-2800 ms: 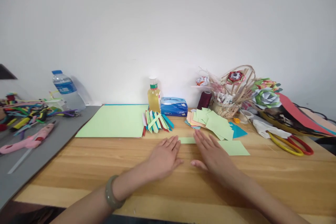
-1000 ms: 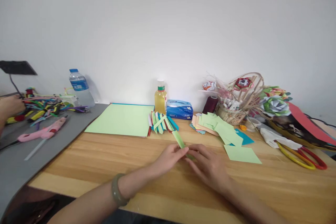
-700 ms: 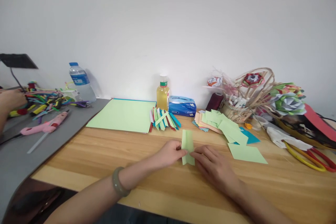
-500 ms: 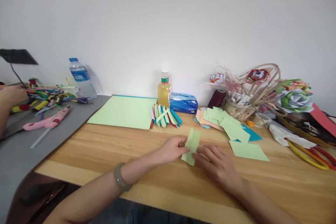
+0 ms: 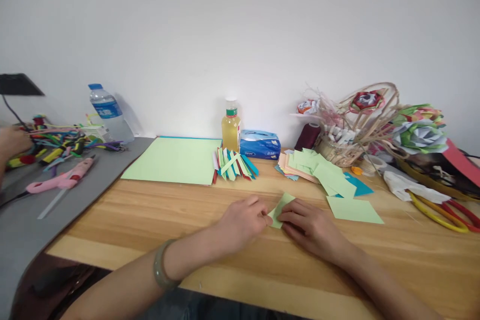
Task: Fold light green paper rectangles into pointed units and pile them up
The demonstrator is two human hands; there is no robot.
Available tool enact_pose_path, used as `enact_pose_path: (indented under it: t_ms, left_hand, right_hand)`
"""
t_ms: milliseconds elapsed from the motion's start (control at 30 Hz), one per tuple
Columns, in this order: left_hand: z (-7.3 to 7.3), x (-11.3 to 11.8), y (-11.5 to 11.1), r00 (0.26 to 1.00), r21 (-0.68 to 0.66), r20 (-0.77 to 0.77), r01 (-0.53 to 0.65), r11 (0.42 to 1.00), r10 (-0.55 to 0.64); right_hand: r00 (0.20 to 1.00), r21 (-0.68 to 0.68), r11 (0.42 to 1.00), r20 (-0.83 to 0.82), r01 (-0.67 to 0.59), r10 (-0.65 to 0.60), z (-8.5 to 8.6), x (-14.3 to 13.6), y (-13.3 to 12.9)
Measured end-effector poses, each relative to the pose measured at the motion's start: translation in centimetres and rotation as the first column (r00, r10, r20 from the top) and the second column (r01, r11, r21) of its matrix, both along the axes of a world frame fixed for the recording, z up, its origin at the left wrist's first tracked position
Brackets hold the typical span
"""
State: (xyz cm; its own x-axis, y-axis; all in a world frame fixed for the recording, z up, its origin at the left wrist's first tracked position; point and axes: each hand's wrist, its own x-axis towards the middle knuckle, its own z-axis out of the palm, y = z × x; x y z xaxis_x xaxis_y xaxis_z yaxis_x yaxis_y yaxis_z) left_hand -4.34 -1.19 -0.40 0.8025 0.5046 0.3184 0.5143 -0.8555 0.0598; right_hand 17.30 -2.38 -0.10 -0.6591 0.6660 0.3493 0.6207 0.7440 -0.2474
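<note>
A small piece of light green paper [image 5: 282,205] is held between both hands, just above or on the wooden table [image 5: 157,210]. My left hand [image 5: 245,222], a bangle on its wrist, pinches the paper's lower left corner. With fingers closed, my right hand [image 5: 309,227] grips the right side and covers part of it. To the right lies a loose green paper piece [image 5: 355,210], in front of a pile of green pieces [image 5: 332,175]. A bundle of folded coloured strips [image 5: 233,164] sits beyond my left hand.
Large green sheets [image 5: 174,160] lie back left. A juice bottle [image 5: 230,130] and a tissue pack [image 5: 260,145] stand by the wall. Paper flowers [image 5: 418,135] and scissors [image 5: 437,212] are right. On the left are a pink glue gun [image 5: 62,177], a water bottle [image 5: 108,112] and another person's hand [image 5: 15,142].
The green paper has turned from nearly upright to slanting right. My left hand has moved to its lower left corner, and my right hand covers more of it. The view has shifted slightly.
</note>
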Motion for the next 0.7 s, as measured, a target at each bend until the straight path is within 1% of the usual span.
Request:
enact_pose_path:
  t_ms: [100,200,367,433,500,567,633,700]
  left_hand:
    - [-0.4,-0.2,0.1,1.0,-0.013,-0.019,0.01,1.0,-0.01]
    - [-0.5,-0.3,0.1,0.999,-0.019,-0.03,0.02,1.0,-0.021]
    - [-0.2,-0.4,0.2,0.998,-0.041,-0.041,0.042,0.998,-0.044]
    - [-0.1,-0.4,0.3,0.998,-0.075,-0.03,0.047,0.996,-0.049]
    - [0.2,-0.4,0.6,0.999,-0.156,0.009,0.038,0.987,-0.037]
    - [0.3,-0.4,0.8,0.997,-0.279,0.072,0.02,0.96,0.0]
    - [0.5,-0.3,1.0,0.987,-0.413,0.136,-0.024,0.911,0.087]
    - [0.6,-0.2,1.2,0.958,-0.545,0.186,-0.084,0.834,0.218]
  right_hand:
    - [1.0,-0.026,1.0,-0.013,-0.01,0.01,0.0,0.0,0.0]
    - [0.999,-0.063,0.998,-0.048,-0.025,0.022,-0.1,0.0,-0.1]
    - [0.996,-0.105,0.994,-0.089,-0.028,0.018,-0.4,-0.2,0.1]
    - [0.996,-0.12,0.993,-0.089,-0.014,0.003,-0.4,-0.4,0.1]
    - [0.996,-0.129,0.992,-0.089,-0.001,-0.01,-0.4,-0.5,0.1]
    - [0.996,-0.126,0.992,-0.084,0.001,-0.011,-0.3,-0.6,0.1]
    - [0.998,-0.111,0.994,-0.069,-0.007,0.0,-0.3,-0.7,0.1]
    - [0.999,-0.086,0.996,-0.052,-0.015,0.011,-0.4,-0.7,0.2]
